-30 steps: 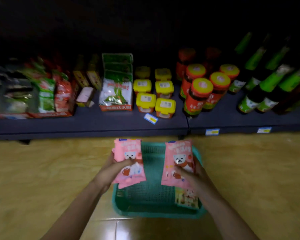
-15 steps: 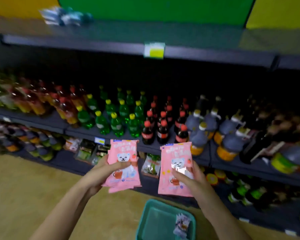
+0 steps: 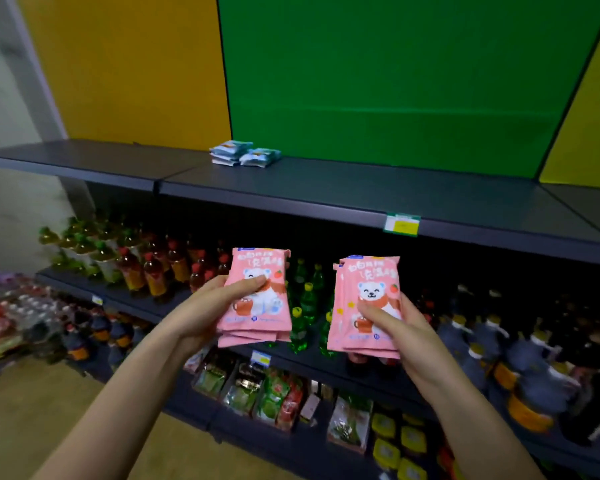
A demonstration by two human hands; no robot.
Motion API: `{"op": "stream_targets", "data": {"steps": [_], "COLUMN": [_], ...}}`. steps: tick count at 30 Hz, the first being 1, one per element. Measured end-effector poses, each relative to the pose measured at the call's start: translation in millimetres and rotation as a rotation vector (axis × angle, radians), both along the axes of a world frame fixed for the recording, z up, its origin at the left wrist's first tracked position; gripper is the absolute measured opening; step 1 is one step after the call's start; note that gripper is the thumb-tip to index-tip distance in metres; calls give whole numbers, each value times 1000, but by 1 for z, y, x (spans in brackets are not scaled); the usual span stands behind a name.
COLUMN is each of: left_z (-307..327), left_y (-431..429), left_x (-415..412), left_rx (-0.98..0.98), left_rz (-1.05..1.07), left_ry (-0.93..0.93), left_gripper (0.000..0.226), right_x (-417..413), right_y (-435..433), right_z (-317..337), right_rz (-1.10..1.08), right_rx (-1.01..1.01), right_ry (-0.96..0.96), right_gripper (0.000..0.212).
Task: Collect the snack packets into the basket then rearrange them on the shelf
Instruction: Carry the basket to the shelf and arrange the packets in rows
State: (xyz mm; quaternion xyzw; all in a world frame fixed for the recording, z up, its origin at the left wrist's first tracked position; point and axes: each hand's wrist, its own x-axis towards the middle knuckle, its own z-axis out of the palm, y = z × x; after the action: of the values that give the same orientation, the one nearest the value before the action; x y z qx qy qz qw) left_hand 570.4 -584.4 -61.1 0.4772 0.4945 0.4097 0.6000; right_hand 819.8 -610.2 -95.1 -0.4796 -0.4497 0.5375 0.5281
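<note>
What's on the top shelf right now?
The top shelf holds only two small stacks of blue-white packets, lying near the back by the green panel. The rest of its visible surface is bare. How many packets each stack holds cannot be told.

Pink bear-print snack packets: glossy plastic film, smooth, slight sheen. Dark grey top shelf above them: matt painted metal, it seems. Small blue-white packets on that shelf: shiny film. Green glossy bottles behind the pink packets: material unclear.
</note>
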Motion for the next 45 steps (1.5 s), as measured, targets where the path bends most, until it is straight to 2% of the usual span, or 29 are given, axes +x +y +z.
{"op": "stream_targets", "data": {"steps": [5,11,20,27,30,35,37,39,42,44,45], "left_z": [30,67,96,106,105,95,91,86,79,76,76], "left_y": [64,151,289,399,445,495,504,512,516,517,516], "left_x": [-56,-101,-84,-40,-21,6,14,21,28,29,30], "left_rx": [51,25,34,31,37,52,70,108,198,257,282], "left_rz": [-57,-129,-172,-191,-197,-199,-197,-179,-115,-88,-85], "left_ry": [24,18,-33,1,63,174,237,308,455,560,607], "left_gripper": [18,28,17,18,18,20,21,30,54,57,55], "right_x": [-63,-107,-105,-74,-60,-39,-35,-35,-37,-40,-40], "right_y": [53,125,251,373,418,464,474,480,484,483,483], "right_z": [29,77,116,119,119,112,107,104,101,102,101], "right_rz": [-69,-125,-215,-287,-293,-290,-308,-321,-307,-333,-358], "right_rx": [50,95,69,-7,-41,-125,-148,-179,-198,-196,-196], "right_ry": [58,11,-77,-137,-178,-261,-299,-341,-424,-537,-647], "right_gripper": [35,29,30,55,54,31,34,40,27,23,28]}}
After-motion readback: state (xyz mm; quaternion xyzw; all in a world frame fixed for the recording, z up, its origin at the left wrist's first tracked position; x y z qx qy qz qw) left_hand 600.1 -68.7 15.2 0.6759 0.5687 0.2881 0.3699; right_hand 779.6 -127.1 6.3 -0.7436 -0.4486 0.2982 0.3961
